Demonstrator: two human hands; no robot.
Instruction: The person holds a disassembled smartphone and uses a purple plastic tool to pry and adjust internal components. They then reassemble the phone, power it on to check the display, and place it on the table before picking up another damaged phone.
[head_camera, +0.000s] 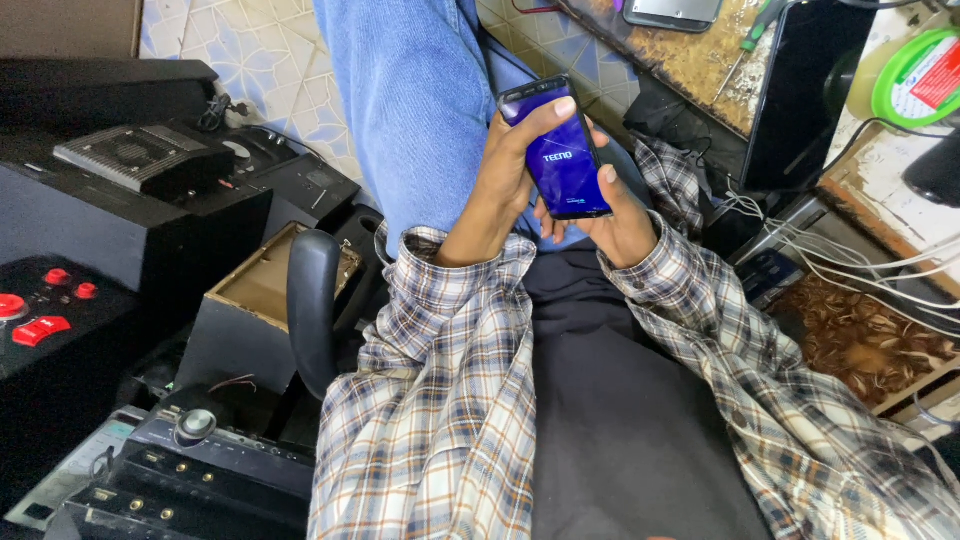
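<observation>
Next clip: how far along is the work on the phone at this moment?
Done: the phone is in one piece and powered, its screen lit purple with a logo. In hand: left hand and right hand both hold it above the lap. Left: nothing beyond the logo screen shows; the screwdriver lies untouched on the bench.

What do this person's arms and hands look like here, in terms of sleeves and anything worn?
Both arms wear long plaid sleeves in grey, white, navy and orange checks, with buttoned-style cuffs ending at the wrists. The left hand and right hand are bare: no gloves, and no rings or watch that I can see.
</observation>
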